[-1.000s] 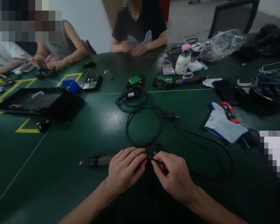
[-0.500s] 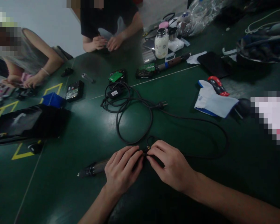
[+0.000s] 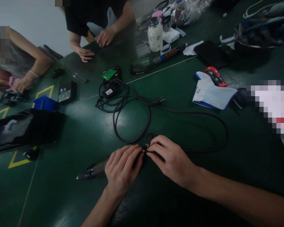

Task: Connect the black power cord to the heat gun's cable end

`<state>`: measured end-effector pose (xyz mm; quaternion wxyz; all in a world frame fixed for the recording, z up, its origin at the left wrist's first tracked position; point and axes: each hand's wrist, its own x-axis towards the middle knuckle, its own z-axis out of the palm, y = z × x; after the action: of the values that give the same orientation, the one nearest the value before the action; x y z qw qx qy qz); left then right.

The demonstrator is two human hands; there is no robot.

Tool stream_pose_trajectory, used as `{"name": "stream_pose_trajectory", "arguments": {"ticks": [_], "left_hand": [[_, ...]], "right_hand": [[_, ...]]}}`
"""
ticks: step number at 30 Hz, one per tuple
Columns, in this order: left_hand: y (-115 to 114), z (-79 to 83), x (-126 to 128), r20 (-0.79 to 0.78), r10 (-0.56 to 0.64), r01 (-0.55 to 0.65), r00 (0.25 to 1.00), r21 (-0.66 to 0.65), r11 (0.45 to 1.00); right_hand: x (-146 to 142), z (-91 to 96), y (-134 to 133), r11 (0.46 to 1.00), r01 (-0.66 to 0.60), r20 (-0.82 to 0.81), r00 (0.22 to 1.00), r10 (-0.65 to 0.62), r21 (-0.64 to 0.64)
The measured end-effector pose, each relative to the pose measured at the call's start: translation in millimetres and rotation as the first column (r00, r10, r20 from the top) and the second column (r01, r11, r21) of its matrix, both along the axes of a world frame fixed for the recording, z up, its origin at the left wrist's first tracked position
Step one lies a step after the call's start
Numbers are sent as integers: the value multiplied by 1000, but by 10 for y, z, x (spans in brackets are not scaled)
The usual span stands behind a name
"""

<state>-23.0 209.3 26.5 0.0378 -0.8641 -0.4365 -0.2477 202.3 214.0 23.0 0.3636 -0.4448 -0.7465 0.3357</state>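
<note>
My left hand point(image 3: 124, 165) is closed over a dark, tubular tool point(image 3: 91, 171) lying low over the table; its tapered end sticks out to the left and the rest is under my palm. The fingers of my right hand point(image 3: 172, 157) pinch a small dark piece at the black power cord's point(image 3: 223, 138) near end; my fingertips hide most of it. Between the two hands shows a tiny brass-coloured part point(image 3: 143, 151). A thin black wire point(image 3: 151, 135) loops just beyond my right fingers. Farther off lie the cord's coils and its two-pin plug point(image 3: 158, 101).
A glove point(image 3: 213, 94) and red-and-black handle point(image 3: 216, 76) lie right. Beyond the cord are a circuit-board unit point(image 3: 110, 74), a similar tool point(image 3: 169, 56) and a bottle point(image 3: 155, 35). A black tray point(image 3: 21, 129) and blue box point(image 3: 44, 103) stand left. Two people sit across.
The brass-coloured part between my fingertips shows more clearly now. My view has shifted slightly. The person opposite has moved their hands apart, one now resting on the table.
</note>
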Motion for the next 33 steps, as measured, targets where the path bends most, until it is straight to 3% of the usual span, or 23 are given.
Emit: {"name": "stream_pose_trajectory", "arguments": {"ticks": [33], "left_hand": [[11,22,-5,-39,1,-1,999,16,1000]], "right_hand": [[13,5,-9,999,-41,24,999,42,-35]]}}
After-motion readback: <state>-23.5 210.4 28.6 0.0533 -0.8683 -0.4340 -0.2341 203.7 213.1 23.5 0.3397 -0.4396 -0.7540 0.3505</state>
